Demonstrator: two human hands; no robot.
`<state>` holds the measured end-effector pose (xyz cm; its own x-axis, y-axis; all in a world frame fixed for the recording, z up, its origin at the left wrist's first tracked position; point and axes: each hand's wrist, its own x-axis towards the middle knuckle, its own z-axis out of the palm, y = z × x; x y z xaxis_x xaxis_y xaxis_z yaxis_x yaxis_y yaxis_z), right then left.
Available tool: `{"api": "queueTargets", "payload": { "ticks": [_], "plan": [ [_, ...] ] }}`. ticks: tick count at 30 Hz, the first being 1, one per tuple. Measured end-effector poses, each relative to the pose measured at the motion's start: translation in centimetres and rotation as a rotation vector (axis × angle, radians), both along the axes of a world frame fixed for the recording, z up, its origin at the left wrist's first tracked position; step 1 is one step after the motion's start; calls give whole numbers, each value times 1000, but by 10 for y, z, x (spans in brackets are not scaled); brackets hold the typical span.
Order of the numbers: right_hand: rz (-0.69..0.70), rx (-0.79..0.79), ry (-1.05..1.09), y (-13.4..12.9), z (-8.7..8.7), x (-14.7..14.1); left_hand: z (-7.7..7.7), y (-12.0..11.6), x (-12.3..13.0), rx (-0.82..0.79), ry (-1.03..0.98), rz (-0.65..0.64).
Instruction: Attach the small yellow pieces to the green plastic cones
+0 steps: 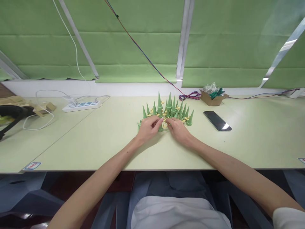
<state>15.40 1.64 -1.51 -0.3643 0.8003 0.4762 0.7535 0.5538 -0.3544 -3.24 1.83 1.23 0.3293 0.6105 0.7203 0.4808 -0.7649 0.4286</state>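
Many green cone-shaped pieces (168,108) with collared bases stand upright in a cluster on the table, some leaning at the left side. Small pale-yellow pieces (185,119) lie among them. At the cluster's front, my left hand (149,127) is closed in a pinch, its thumb and forefinger beside a green cone base (160,129). My right hand (177,128) faces it a short gap away, fingers bent together close to a small yellow piece (165,125). What either hand's fingertips hold is too small or hidden to tell.
A black phone (217,121) lies to the right. Behind it stands a small cardboard box (213,100) with plastic and green material inside, beside a coiled red-and-blue cable (190,95). A white power strip (82,106) sits at the left back. The table's front edge (78,170) runs below my forearms.
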Motion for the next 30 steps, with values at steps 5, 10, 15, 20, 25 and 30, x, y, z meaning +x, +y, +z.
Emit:
{"api": "queueTargets", "payload": {
  "ticks": [5, 10, 15, 20, 25, 30],
  "plan": [
    [6, 108, 238, -2, 5, -2, 1, -1, -1, -37, -30, -2],
    [43, 183, 470, -13, 13, -7, 3, -4, 0, -146, -102, -13],
    [148, 255, 519, -20, 15, -12, 4, -4, 0, -236, -172, -35],
    [219, 335, 557, -20, 14, -13, 5, -4, 0, -287, -151, -88],
    [248, 337, 574, -20, 14, -13, 6, -5, 1, -329, -157, -134],
    [249, 278, 591, -19, 13, -13, 6, -5, 0, -399, -233, -168]
  ]
}}
